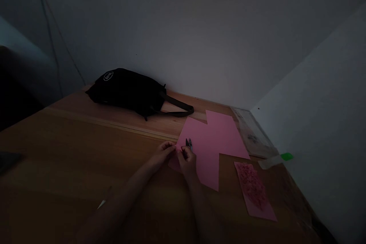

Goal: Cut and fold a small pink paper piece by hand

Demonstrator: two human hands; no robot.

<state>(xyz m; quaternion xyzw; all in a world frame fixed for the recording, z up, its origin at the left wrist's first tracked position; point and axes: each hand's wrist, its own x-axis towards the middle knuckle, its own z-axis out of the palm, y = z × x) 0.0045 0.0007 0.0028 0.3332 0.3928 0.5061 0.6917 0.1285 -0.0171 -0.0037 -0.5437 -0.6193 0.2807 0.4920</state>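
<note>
My left hand [164,154] and my right hand [187,161] meet over the lower left part of a pink paper sheet [203,141]. Between their fingertips is a small piece of pink paper [178,148], pinched from both sides. The fingers of each hand are closed on it, and its exact shape is hard to make out in the dim light. Just beyond my right hand, small snips [189,143] lie on the pink sheet with their dark blades apart. My right hand partly covers their handles.
A black bag [128,91] with a strap lies at the back against the wall. To the right, a pink card [253,190] carries a heap of pink shreds. A clear plastic sleeve [251,131] and a bright green-tipped item [286,156] are near the right wall.
</note>
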